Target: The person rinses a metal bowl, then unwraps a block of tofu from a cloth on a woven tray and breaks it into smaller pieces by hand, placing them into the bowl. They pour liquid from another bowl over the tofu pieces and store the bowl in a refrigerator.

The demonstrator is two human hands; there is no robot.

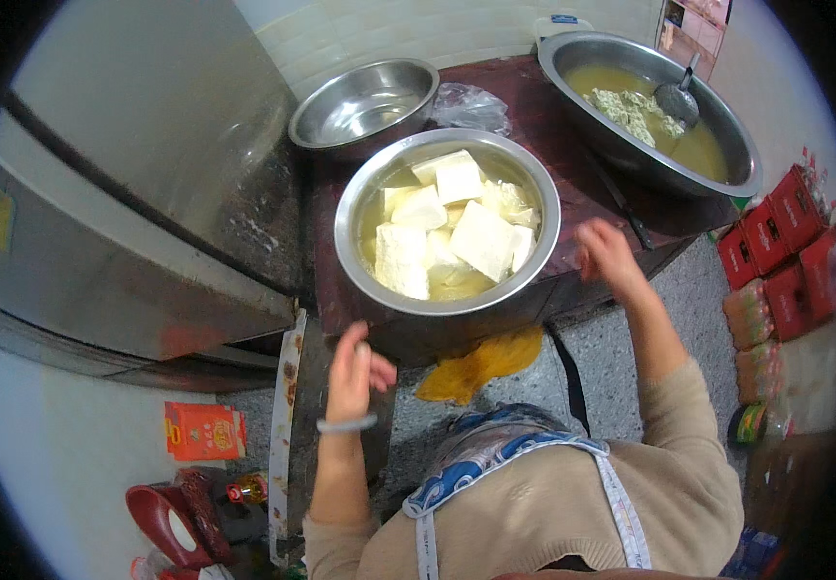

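Observation:
A steel basin [348,253] stands near the table's front edge, with several white tofu blocks [483,240] sitting in yellowish liquid. My left hand [352,372] is in front of its lower left rim, apart from it. The fingers of that hand are loosely bent and spread, with nothing between them. Off the basin's right side hovers my right hand [606,256], also empty, its fingers curled a little and apart. A long dark-handled knife [623,201] lies on the table just beyond the right hand.
Behind stands another steel basin [365,104], beside a clear plastic bag [472,108]. At the back right, a large basin [587,135] holds yellowish liquid, pale curds [631,114] and a ladle [677,101]. Red boxes [776,227] line the right wall; a yellow cloth [481,367] lies below the table.

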